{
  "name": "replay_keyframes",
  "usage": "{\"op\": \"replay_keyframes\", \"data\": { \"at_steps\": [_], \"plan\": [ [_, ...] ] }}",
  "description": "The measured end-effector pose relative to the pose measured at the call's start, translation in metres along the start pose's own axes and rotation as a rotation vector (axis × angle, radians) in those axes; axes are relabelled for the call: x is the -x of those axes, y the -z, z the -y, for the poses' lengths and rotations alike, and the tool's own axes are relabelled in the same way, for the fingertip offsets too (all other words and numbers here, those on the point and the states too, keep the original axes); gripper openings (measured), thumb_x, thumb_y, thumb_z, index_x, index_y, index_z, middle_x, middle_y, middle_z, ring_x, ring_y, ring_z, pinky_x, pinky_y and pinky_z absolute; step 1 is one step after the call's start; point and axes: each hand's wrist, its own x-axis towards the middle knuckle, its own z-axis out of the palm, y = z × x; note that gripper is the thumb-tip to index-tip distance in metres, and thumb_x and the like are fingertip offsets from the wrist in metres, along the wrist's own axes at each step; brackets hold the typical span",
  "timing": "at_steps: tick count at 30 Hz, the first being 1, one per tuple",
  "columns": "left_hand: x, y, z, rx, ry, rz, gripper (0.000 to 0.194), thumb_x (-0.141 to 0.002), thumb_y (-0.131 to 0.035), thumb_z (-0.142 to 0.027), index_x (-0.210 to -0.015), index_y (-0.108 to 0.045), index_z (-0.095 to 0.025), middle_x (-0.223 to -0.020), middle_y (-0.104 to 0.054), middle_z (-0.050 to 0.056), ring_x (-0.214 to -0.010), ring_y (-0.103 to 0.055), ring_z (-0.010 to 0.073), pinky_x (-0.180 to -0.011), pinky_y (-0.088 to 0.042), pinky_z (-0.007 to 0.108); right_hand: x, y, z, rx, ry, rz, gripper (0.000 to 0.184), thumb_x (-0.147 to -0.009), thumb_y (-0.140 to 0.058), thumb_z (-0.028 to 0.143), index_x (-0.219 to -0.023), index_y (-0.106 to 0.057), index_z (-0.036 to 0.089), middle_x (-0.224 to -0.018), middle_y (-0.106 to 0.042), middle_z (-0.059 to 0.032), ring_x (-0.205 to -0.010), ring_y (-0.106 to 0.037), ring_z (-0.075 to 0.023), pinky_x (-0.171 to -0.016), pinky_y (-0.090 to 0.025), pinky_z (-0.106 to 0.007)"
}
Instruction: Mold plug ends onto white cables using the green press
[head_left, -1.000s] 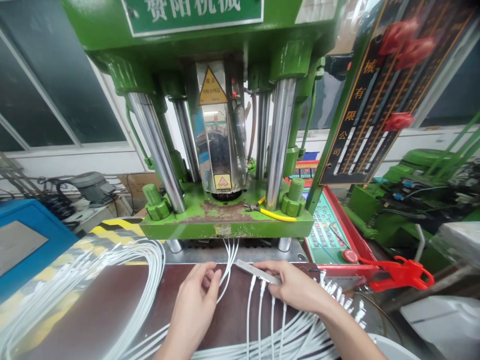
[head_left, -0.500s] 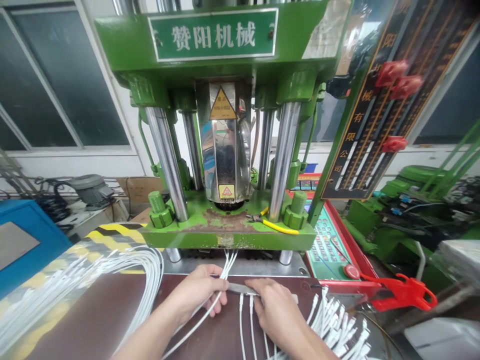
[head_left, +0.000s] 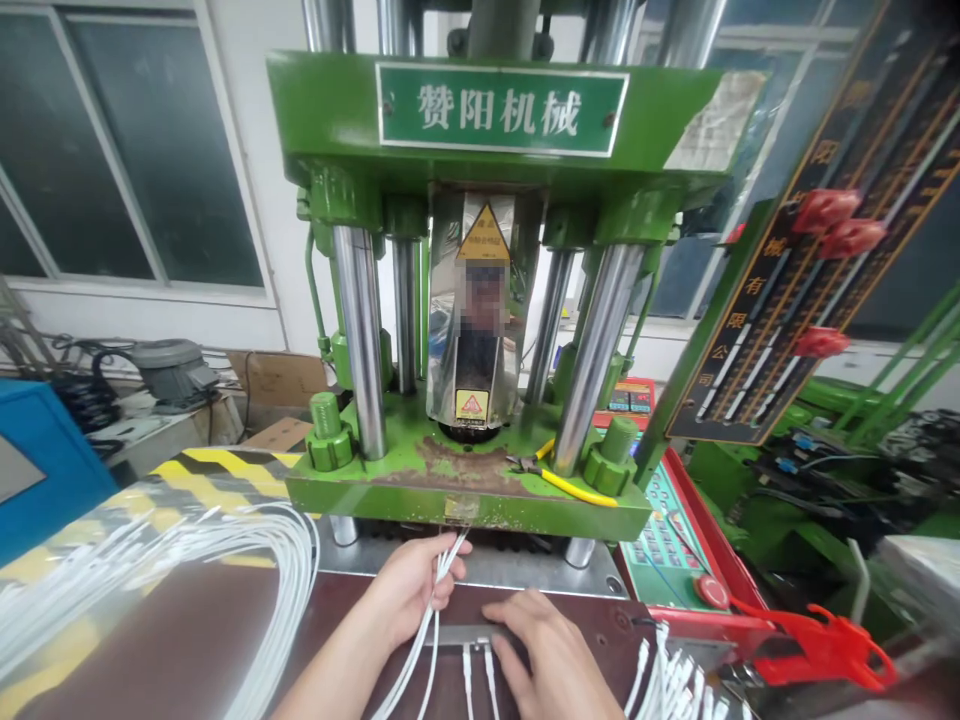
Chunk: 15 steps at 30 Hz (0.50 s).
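Note:
A bunch of white cables (head_left: 442, 568) runs down from beneath the green press plate (head_left: 360, 500). My left hand (head_left: 409, 585) is closed round these cables just in front of the plate. Below it lies a flat metal bar (head_left: 454, 636) on the brown table. Two white cables (head_left: 491, 680) with connector ends meet the bar's lower edge. My right hand (head_left: 536, 640) is over the bar's right end, thumb and fingers apart; it hides that end, and I cannot tell whether the fingertips touch the bar.
Yellow-handled pliers (head_left: 577, 488) lie on the press plate between steel columns. Coiled white cables (head_left: 296, 570) lie at left, more connector ends (head_left: 675, 680) at right. A control panel (head_left: 664, 550) with a red stop button (head_left: 711, 590) and a red air gun (head_left: 832, 645) stand at right.
My left hand has moved up the cables toward the press, away from the metal bar. My right hand's fingers have spread at the bar. The head view has shifted.

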Motion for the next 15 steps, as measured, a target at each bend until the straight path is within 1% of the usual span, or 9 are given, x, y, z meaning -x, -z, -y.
{"op": "replay_keyframes", "data": {
  "at_steps": [4,8,10,12,15],
  "plan": [
    [-0.001,-0.003,0.002,0.018,0.034,0.079,0.029,-0.078,-0.054,-0.033,-0.092,-0.058,-0.007,-0.057,-0.054,0.0,-0.032,-0.026,0.0018,-0.036,-0.011,0.02,-0.001,0.002,-0.003,0.005,-0.014,-0.005,0.028,-0.088,-0.037,0.022,-0.102,-0.061,0.021,-0.093,-0.063,-0.0053,-0.089,-0.055,-0.0197,-0.082,-0.04,-0.029],
    [-0.006,-0.004,0.008,0.023,0.011,0.064,0.022,-0.076,-0.056,-0.027,-0.087,-0.058,-0.008,-0.065,-0.059,0.004,-0.034,-0.031,0.0017,-0.036,-0.013,0.019,-0.002,-0.003,-0.012,-0.002,-0.04,-0.043,0.028,-0.09,-0.037,0.025,-0.101,-0.061,0.021,-0.09,-0.062,-0.0054,-0.087,-0.056,-0.0196,-0.081,-0.041,-0.03],
    [-0.009,0.001,0.014,0.029,-0.01,0.049,0.02,-0.077,-0.055,-0.026,-0.086,-0.057,-0.008,-0.064,-0.059,0.003,-0.033,-0.029,0.0008,-0.035,-0.011,0.019,-0.001,-0.007,-0.019,0.002,-0.051,-0.08,0.028,-0.09,-0.036,0.026,-0.102,-0.061,0.021,-0.09,-0.062,-0.0059,-0.087,-0.056,-0.0199,-0.081,-0.041,-0.031],
    [-0.014,0.007,0.023,0.039,-0.026,0.048,0.018,-0.078,-0.054,-0.024,-0.086,-0.057,-0.008,-0.06,-0.055,0.001,-0.033,-0.025,0.0002,-0.035,-0.009,0.019,-0.001,-0.01,-0.026,0.013,-0.065,-0.11,0.029,-0.09,-0.035,0.027,-0.102,-0.061,0.02,-0.092,-0.062,-0.0071,-0.09,-0.056,-0.0204,-0.082,-0.041,-0.031],
    [-0.023,0.017,0.035,0.054,-0.031,0.054,0.017,-0.079,-0.052,-0.025,-0.084,-0.057,-0.009,-0.056,-0.051,-0.002,-0.032,-0.025,0.0005,-0.035,-0.009,0.019,-0.009,-0.013,-0.036,0.045,-0.074,-0.135,0.03,-0.091,-0.035,0.029,-0.102,-0.061,0.02,-0.097,-0.062,-0.0077,-0.096,-0.055,-0.0207,-0.085,-0.04,-0.031]
  ]
}}
